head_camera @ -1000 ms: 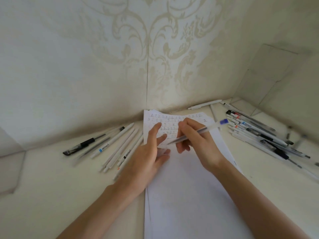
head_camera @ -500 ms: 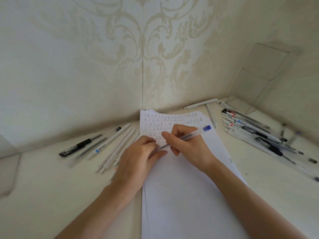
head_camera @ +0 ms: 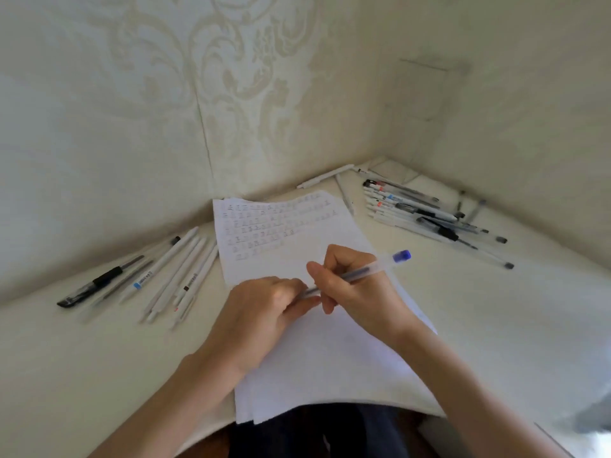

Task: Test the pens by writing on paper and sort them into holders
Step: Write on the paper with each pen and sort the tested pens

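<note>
Pen (head_camera: pixel 363 272), right hand (head_camera: pixel 360 294) and left hand (head_camera: pixel 261 312) have moved down the paper (head_camera: pixel 330 365).

The left hand (head_camera: pixel 264 309) and right hand (head_camera: pixel 360 292), near the middle of the frame, are bare. The left forearm (head_camera: pixel 185 385) from the lower left and the right forearm (head_camera: pixel 463 368) from the lower right are uncovered as far as the frame edge. At bottom centre, the lap is clothed in dark navy cloth (head_camera: pixel 314 431).

I saw the clear, blue-ended pen (head_camera: pixel 361 272) tilted low over the white paper (head_camera: pixel 330 358), whose top rows carried writing; a left pen group (head_camera: pixel 190 280) and a right pen group (head_camera: pixel 413 209) flanked it.
</note>
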Available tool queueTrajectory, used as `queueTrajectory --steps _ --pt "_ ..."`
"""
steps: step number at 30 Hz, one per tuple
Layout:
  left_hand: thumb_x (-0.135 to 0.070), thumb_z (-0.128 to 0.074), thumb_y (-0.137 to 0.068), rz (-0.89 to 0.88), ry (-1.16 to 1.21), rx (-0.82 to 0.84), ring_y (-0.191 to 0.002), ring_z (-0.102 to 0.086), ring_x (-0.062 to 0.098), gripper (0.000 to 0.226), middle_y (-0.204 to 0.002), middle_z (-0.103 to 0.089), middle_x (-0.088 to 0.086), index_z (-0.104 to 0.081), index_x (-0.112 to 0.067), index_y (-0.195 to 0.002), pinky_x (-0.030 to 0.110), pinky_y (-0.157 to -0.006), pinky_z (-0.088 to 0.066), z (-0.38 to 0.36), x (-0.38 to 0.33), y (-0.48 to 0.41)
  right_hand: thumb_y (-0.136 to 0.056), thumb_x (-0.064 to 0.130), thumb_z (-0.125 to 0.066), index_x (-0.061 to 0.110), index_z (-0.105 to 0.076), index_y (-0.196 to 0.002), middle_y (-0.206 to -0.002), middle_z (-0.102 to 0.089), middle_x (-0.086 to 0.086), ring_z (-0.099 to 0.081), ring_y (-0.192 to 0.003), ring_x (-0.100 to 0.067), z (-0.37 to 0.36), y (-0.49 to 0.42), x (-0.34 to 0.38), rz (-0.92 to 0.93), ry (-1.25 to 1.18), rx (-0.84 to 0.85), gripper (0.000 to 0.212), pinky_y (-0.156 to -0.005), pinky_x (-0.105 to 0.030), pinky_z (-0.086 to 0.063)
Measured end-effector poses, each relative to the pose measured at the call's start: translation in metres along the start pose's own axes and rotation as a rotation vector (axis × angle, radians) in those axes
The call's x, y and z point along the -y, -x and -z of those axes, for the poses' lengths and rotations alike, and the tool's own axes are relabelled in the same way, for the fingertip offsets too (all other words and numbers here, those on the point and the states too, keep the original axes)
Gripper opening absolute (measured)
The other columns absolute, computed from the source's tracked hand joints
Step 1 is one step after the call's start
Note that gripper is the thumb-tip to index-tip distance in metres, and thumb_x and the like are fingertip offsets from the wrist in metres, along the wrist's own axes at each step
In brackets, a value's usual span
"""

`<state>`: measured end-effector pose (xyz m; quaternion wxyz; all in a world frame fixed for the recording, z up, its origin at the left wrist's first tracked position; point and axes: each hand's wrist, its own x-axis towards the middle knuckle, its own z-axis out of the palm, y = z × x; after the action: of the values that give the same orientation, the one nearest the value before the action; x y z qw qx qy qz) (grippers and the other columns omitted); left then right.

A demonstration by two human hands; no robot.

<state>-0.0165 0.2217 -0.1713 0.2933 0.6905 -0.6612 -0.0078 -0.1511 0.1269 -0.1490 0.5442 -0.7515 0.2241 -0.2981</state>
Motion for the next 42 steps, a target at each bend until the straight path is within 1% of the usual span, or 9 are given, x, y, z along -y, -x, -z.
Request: queueTrajectory --steps 3,7,11,14,21,24,30,36,42 --pt "-0.054 -0.043 -0.09 -0.1 0.013 0.09 -0.087 -0.06 0.006 0.031 -0.093 -0.067 -0.013 -0.065 -0.034 -0.101 0.022 -0.073 -0.046 -0.005 -0.05 -0.011 -0.085 0.022 -0.063 0.005 -0.051 -0.062 -0.046 -0.055 -0.007 -0.043 -0.043 -0.013 0.036 0.045 0.013 -0.047 -0.06 -0.161 0.031 -0.046 -0.018 -0.035" --pt "-0.062 -0.035 -0.089 -0.251 0.03 0.224 -0.134 -0.025 0.006 0.064 -0.149 -0.027 -0.012 -0.024 -0.033 -0.144 0.02 -0.105 -0.019 -0.036 -0.113 -0.027 -0.079 0.032 -0.062 0.003 -0.053 -0.067 -0.043 -0.053 -0.004 -0.037 -0.043 -0.015 0.102 0.125 0.034 -0.145 0.018 -0.547 0.032 -0.046 -0.018 -0.03" --pt "-0.07 -0.02 -0.081 -0.368 -0.006 0.337 -0.139 -0.015 0.013 0.075 -0.154 -0.018 -0.004 -0.031 -0.029 -0.143 0.031 -0.112 -0.012 -0.076 -0.145 -0.032 -0.082 0.032 -0.07 0.012 -0.063 -0.07 -0.049 -0.061 -0.001 -0.048 -0.051 -0.02 0.159 0.221 0.022 -0.507 0.349 -0.695 0.024 -0.056 -0.028 -0.036" --pt "-0.072 -0.017 -0.077 -0.375 -0.004 0.362 -0.139 -0.019 0.017 0.081 -0.153 -0.022 -0.002 -0.036 -0.027 -0.141 0.034 -0.112 -0.014 -0.098 -0.157 -0.03 -0.083 0.037 -0.069 0.017 -0.062 -0.074 -0.054 -0.063 0.002 -0.049 -0.044 -0.007 0.179 0.27 -0.013 -0.818 0.47 -0.648 0.023 -0.042 -0.015 -0.034" --pt "-0.072 -0.016 -0.073 -0.378 -0.046 0.354 -0.133 -0.035 0.022 0.087 -0.145 -0.04 0.005 -0.049 -0.019 -0.134 0.037 -0.108 -0.025 -0.105 -0.164 -0.027 -0.074 0.046 -0.074 0.016 -0.062 -0.093 -0.08 -0.067 0.002 -0.066 -0.068 -0.011 0.19 0.358 -0.084 -1.102 0.438 -0.537 0.037 -0.054 -0.019 -0.042" --pt "-0.072 -0.018 -0.073 -0.373 -0.032 0.365 -0.131 -0.038 0.02 0.086 -0.142 -0.043 0.002 -0.051 -0.018 -0.132 0.035 -0.107 -0.027 -0.101 -0.163 -0.028 -0.081 0.034 -0.073 0.015 -0.06 -0.106 -0.079 -0.069 -0.002 -0.058 -0.053 -0.001 0.194 0.348 -0.07 -0.915 0.337 -0.651 0.034 -0.049 -0.014 -0.038" --pt "-0.06 -0.038 -0.086 -0.291 0.029 0.294 -0.125 -0.041 0.014 0.061 -0.137 -0.048 -0.003 -0.054 -0.018 -0.127 0.028 -0.101 -0.029 -0.078 -0.139 -0.038 -0.092 0.015 -0.06 0.012 -0.065 -0.086 -0.058 -0.062 0.003 -0.048 -0.053 -0.011 0.181 0.233 -0.004 -0.292 0.259 -0.649 0.008 -0.049 -0.019 -0.034" --pt "-0.067 -0.028 -0.077 -0.146 0.049 0.234 -0.118 -0.045 0.01 0.069 -0.126 -0.05 -0.013 -0.057 -0.024 -0.123 0.023 -0.098 -0.031 -0.044 -0.075 -0.052 -0.092 0.017 -0.058 0.018 -0.064 -0.083 -0.061 -0.064 0.005 -0.053 -0.059 -0.022 0.144 0.098 0.002 -0.17 0.377 -0.35 0.011 -0.057 -0.041 -0.044" --pt "-0.062 -0.027 -0.079 -0.052 -0.016 0.172 -0.111 -0.053 0.018 0.069 -0.121 -0.057 -0.003 -0.061 -0.016 -0.117 0.024 -0.09 -0.036 -0.028 -0.019 -0.059 -0.089 0.013 -0.054 0.013 -0.066 -0.09 -0.083 -0.064 -0.002 -0.052 -0.074 -0.015 0.133 -0.003 -0.035 -0.146 0.743 -0.391 0.012 -0.064 -0.028 -0.038"
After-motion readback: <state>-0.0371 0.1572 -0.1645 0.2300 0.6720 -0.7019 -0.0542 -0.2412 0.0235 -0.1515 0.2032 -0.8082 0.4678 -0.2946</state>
